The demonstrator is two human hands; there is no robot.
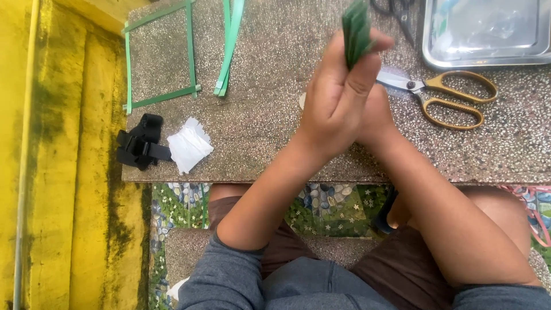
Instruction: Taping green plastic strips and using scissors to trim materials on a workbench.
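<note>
While both hands meet above the speckled stone slab (275, 143), the left hand (338, 97) pinches a dark green folded strip (356, 31) between thumb and fingers, at twelve o'clock of the fist. Behind it the right hand (379, 112) is mostly hidden; its fingers cannot be told. Gold-handled scissors (453, 97) lie at three o'clock, a steel tray (488, 60) at one, a green strip frame (160, 57) at nine.

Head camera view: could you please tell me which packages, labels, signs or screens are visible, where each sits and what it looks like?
No labels, signs or screens show.
Clear plastic wrapper: in the metal tray at top right; crumpled, transparent, contents unclear.
White crumpled packet or paper: at the slab's left edge, beside a black clip-like object; which it is, I cannot tell.
</note>
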